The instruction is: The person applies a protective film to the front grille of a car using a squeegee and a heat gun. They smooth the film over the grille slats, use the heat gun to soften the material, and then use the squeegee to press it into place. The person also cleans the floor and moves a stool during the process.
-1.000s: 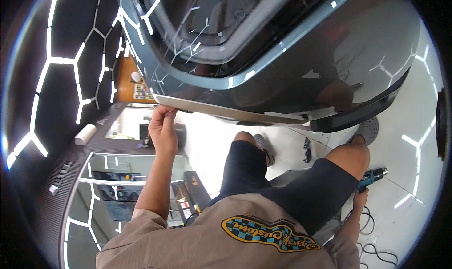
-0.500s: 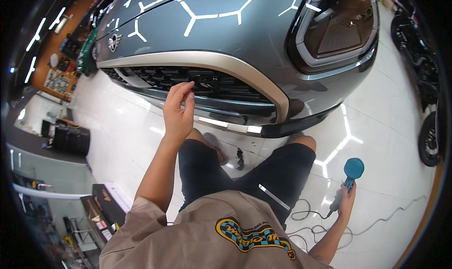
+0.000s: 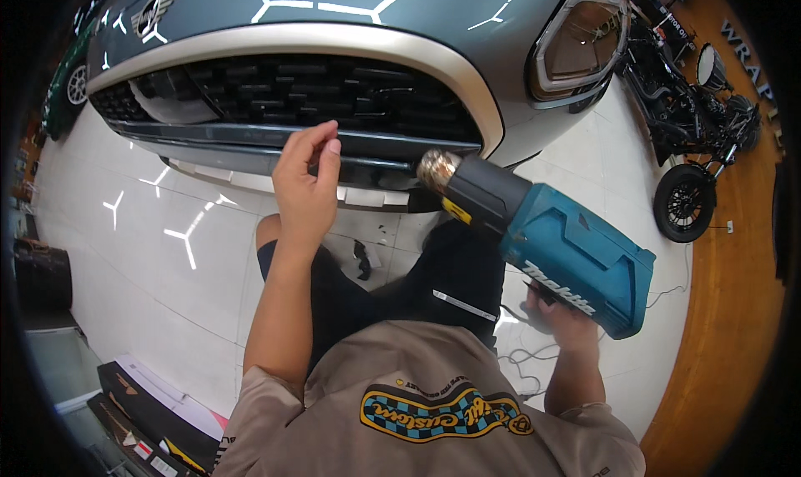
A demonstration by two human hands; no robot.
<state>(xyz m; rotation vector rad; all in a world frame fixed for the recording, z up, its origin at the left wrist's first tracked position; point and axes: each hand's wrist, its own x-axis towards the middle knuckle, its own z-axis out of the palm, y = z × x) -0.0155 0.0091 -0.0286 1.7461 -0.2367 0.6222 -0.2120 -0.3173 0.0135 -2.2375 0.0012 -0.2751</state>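
My left hand (image 3: 309, 185) is raised with bent fingers, thumb a little apart from the index finger and nothing visible between them, in front of the dark lower grille bar (image 3: 250, 133) of a blue-grey car. Above its fingertips are the black mesh grille (image 3: 292, 89) and its satin champagne surround (image 3: 275, 39). My right hand (image 3: 559, 314) grips a teal-and-black heat gun (image 3: 576, 252) held up at the right, its metal nozzle near the bumper's lower edge in view, pointing up-left. A thin pale strip (image 3: 463, 304) lies on my right thigh.
A black motorbike (image 3: 684, 201) stands at right beside a wooden panel (image 3: 726, 327). A green car (image 3: 62, 101) is at far left, with a black drum (image 3: 46, 277) below. Long boxes (image 3: 150, 410) lie lower left. Cable and dark scraps (image 3: 363, 260) lie on the tiled floor.
My view has turned toward the grille. My left hand has left the trim edge it pinched, its fingers now looser. My right hand has lifted the heat gun up toward the bumper.
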